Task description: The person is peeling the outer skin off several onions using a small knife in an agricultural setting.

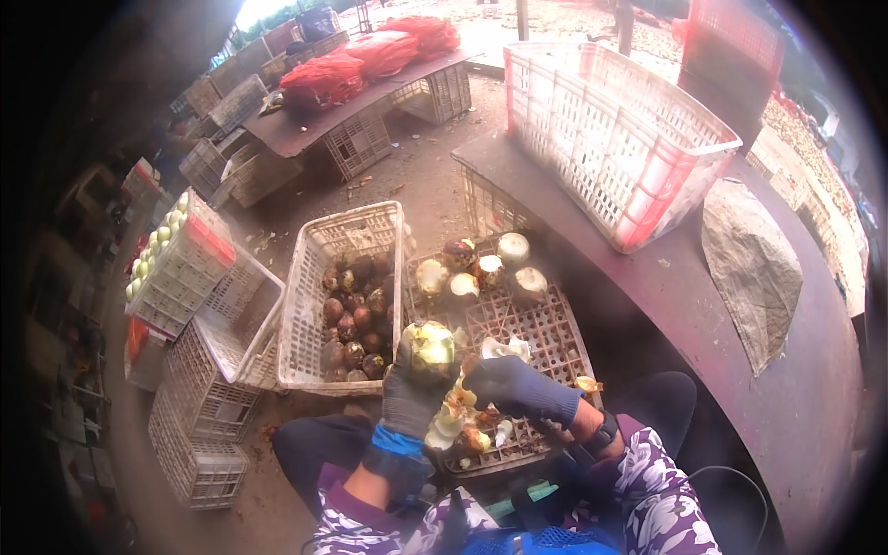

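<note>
Head camera view, looking down at a seated person in a floral-patterned top, both hands gloved. The left hand (412, 398), in a grey glove, is wrapped from below around one large onion (427, 351), partly peeled and yellowish, and holds it upright in front of the body. The right hand (513, 384), in a dark blue glove, sits just right of the onion with its fingers curled toward it. Whether it pinches skin or a tool cannot be told.

Under both hands is one upturned crate (546, 333), and loose onion skins (458, 421) are heaped on it between the wrists. Beyond the hands, at the crate's far end, are six onions (513, 248), most of them peeled pale. Just left of the left hand stands one white basket (305, 277) holding over a dozen dark unpeeled onions (350, 319). Far beyond the right hand, one large white crate (610, 129) with a red rim stands on a curved table (814, 388). One grey sack (749, 268) lies on the table to its right.
</note>
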